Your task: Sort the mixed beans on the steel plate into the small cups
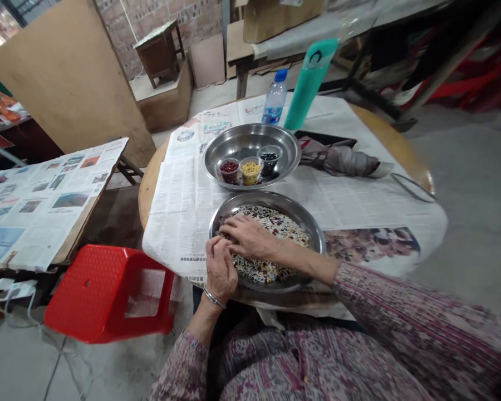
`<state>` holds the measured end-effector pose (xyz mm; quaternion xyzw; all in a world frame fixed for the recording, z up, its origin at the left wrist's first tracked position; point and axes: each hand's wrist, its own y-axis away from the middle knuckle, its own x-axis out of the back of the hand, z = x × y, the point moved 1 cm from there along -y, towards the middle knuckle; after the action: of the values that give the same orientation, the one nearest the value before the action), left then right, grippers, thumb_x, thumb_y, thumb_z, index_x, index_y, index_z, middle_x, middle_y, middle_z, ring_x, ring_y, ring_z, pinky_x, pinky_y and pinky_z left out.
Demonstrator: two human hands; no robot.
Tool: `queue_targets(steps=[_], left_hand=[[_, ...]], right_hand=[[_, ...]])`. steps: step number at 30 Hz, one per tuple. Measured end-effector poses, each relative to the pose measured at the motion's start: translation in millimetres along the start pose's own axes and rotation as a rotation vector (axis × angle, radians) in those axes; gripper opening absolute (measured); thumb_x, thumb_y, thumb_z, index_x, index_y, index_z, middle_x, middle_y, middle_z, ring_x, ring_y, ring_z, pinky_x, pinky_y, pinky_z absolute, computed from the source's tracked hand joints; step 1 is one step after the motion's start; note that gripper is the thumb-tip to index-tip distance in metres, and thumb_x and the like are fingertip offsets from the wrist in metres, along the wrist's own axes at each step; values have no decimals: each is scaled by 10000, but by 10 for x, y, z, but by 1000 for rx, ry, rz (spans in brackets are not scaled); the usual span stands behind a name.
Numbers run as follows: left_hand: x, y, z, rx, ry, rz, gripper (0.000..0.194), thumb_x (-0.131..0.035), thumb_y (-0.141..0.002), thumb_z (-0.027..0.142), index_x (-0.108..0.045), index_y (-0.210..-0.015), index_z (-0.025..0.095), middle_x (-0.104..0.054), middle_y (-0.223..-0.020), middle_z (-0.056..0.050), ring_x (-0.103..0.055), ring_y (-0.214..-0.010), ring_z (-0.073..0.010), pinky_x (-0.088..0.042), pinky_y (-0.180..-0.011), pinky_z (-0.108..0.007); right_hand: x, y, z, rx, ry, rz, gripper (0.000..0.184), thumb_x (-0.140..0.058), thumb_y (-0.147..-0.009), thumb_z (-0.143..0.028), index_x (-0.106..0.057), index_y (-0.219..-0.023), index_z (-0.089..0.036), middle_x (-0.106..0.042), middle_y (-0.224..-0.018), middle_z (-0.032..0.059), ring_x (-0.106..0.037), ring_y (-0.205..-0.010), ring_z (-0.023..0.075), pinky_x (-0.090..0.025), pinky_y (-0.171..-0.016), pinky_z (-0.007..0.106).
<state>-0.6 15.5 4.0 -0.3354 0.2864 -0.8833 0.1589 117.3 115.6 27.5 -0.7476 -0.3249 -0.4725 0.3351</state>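
Note:
A wide steel basin (pixel 317 228) on the round table holds a mix of white, black, red and yellow grains and beans (pixel 284 234). My right hand (pixel 253 236) reaches across it, fingers bent down at the basin's left side. My left hand (pixel 221 270), with a silver bangle at the wrist, is at the near left rim with its fingers curled, close against the right fingertips. Whatever either hand pinches is hidden. Just beyond, a second steel basin (pixel 221 142) contains a cup of red beans (pixel 229 170), a cup of yellow beans (pixel 250 170) and a cup of black beans (pixel 269 160).
Newspaper (pixel 175 206) covers the round table. Behind the far basin stand a water bottle (pixel 275 97) and a tilted green bottle (pixel 311 83). A folded grey umbrella (pixel 342 159) lies at the right. A red stool (pixel 96 289) and a newspaper-covered table (pixel 45 195) are at the left.

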Motion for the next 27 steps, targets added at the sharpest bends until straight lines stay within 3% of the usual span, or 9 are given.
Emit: queue_targets(steps=[3, 5, 10, 13, 16, 22, 27], left_hand=[[0, 2, -17, 1, -8, -3, 207, -343, -999, 134, -508, -1119, 169, -509, -1085, -100, -513, -1054, -192, -474, -940, -375], [1, 7, -20, -2, -9, -14, 204, -346, -999, 136, -513, -1112, 167, -512, -1074, -98, -515, -1050, -194, -471, -937, -375], [7, 8, -2, 10, -12, -21, 201, -354, -997, 138, -525, -1098, 171, -514, -1060, -90, -524, -1046, -191, -465, -942, -363], [7, 4, 3, 5, -12, -28, 204, -353, -994, 127, -526, -1094, 171, -519, -1055, -87, -519, -1062, -191, -463, -948, -361], [4, 7, -3, -7, -7, -31, 211, -356, -988, 118, -527, -1099, 171, -523, -1047, -84, -518, -1062, -191, -465, -947, -363], [1, 12, -14, -6, -15, -38, 224, -367, -978, 106, -536, -1109, 172, -526, -1055, -89, -521, -1055, -196, -475, -940, -374], [4, 5, -10, -6, -15, -40, 235, -364, -973, 106, -551, -1100, 171, -531, -1053, -91, -527, -1034, -193, -481, -929, -374]], right_hand=[[81, 189, -27, 174, -61, -103, 178, -647, -839, -268, -677, -999, -195, -643, -1019, 80, -525, -1001, 240, -403, -898, 408], [181, 367, 23, 197, -43, -114, 56, -626, -832, -201, -676, -857, -202, -642, -949, 56, -525, -972, 230, -396, -907, 411], [394, 780, 107, 86, -62, -10, 126, -549, -884, -188, -674, -865, -191, -644, -963, 84, -552, -936, 222, -419, -850, 374], [373, 919, 11, 92, -158, -128, 183, -507, -916, -193, -662, -818, -207, -638, -822, 42, -572, -790, 177, -415, -722, 305], [281, 910, -50, 100, -146, -219, 225, -491, -908, -155, -659, -771, -215, -638, -719, 19, -581, -717, 163, -407, -689, 292], [243, 577, 274, -14, -18, 20, 299, -467, -908, -157, -691, -1099, -206, -719, -1008, 90, -619, -961, 224, -484, -850, 360], [242, 419, 534, -233, 111, 119, 341, -443, -944, -261, -670, -1181, -168, -679, -1139, 150, -560, -1073, 296, -500, -886, 453]])
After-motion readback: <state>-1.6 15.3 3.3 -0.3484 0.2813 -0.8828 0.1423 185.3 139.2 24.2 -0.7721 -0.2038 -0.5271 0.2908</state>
